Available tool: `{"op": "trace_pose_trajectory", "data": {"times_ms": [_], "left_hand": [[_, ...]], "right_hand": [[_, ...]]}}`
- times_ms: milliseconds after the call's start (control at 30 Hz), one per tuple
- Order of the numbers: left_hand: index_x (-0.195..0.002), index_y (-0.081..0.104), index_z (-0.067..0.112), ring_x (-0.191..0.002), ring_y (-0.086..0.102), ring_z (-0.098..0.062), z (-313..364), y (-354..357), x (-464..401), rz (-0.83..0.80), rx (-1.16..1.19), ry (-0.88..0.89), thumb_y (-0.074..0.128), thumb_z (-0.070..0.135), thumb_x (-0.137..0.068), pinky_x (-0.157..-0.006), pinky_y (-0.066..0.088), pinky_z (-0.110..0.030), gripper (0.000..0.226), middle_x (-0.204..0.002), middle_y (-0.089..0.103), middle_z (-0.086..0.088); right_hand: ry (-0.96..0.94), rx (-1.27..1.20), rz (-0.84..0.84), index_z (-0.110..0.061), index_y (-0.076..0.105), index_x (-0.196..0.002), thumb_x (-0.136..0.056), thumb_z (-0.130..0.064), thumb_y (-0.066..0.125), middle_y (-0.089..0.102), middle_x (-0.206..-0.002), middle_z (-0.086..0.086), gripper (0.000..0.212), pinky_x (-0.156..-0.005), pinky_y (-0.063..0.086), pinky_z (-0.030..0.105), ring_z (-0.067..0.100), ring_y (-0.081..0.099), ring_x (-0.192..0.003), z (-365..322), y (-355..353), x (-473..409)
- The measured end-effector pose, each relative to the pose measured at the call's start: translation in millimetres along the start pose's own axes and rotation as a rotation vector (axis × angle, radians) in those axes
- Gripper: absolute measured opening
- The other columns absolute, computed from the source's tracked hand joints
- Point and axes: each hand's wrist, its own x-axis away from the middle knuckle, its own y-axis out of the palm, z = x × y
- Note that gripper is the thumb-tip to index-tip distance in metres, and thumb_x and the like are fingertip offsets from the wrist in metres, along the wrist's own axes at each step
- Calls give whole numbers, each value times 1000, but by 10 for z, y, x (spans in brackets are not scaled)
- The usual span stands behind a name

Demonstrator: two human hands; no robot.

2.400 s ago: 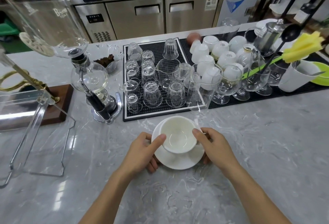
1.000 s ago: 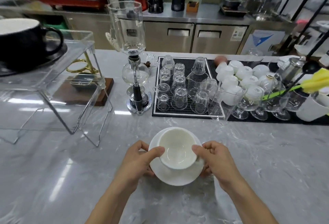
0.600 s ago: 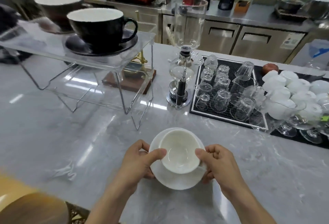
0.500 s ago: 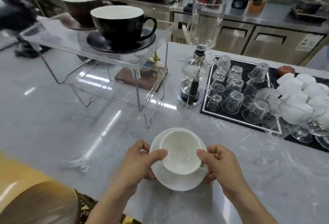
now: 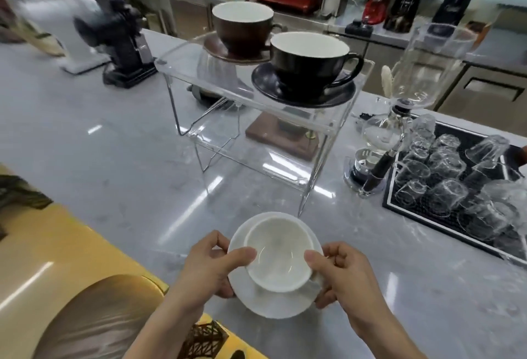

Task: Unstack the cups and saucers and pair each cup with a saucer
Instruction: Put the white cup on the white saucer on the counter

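One head-worn camera looks forward and down across the grey desk (image 5: pixel 119 159), close above the person's hands, wide enough to take in the back counter (image 5: pixel 356 30) too.

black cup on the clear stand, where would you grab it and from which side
Take the black cup by its loop handle, which sticks out to the right, so come in from the right. The cup stands upright on its black saucer on the clear stand, and the brown cup crowds its left rear. Both hands are busy now, holding the white cup and saucer.
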Motion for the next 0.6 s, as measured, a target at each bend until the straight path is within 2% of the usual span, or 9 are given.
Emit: {"op": "trace_pose_trajectory", "data": {"times_ms": [233, 400, 500, 600], "left_hand": [[-84, 52, 5, -49, 48, -26, 192, -569, -136, -15, -27, 47, 84, 48, -44, -43, 43, -30, 67, -68, 62, -16], [-83, 53, 5, -45, 49, -23, 386, -886, -266, -42, -21, 117, 82, 50, -44, -43, 42, -29, 66, -61, 63, -8], [-86, 58, 4, -45, 52, -24, 516, -1010, -364, -38, -26, 177, 80, 53, -43, -42, 43, -28, 69, -55, 63, -4], [-89, 66, 6, -44, 53, -24, 668, -1079, -484, -29, -24, 243, 79, 55, -44, -45, 46, -30, 68, -54, 62, -2]], "right_hand": [[-49, -33, 11, -2, 64, -93, -61, -39, 80, 55, -65, 12, 52, -44, 52, 35, 27, 54, -44, -258, 550, -23], [-99, -64, 58, -1, 64, -92, -61, -40, 80, 58, -63, 10, 52, -44, 50, 33, 27, 54, -44, -453, 889, -61], [-143, -60, 95, -3, 65, -93, -66, -40, 87, 59, -60, 7, 51, -45, 52, 35, 28, 55, -45, -566, 1018, -91], [-176, -77, 121, -5, 65, -95, -63, -44, 80, 59, -66, 11, 53, -47, 54, 36, 26, 56, -45, -719, 1111, -135]]}}
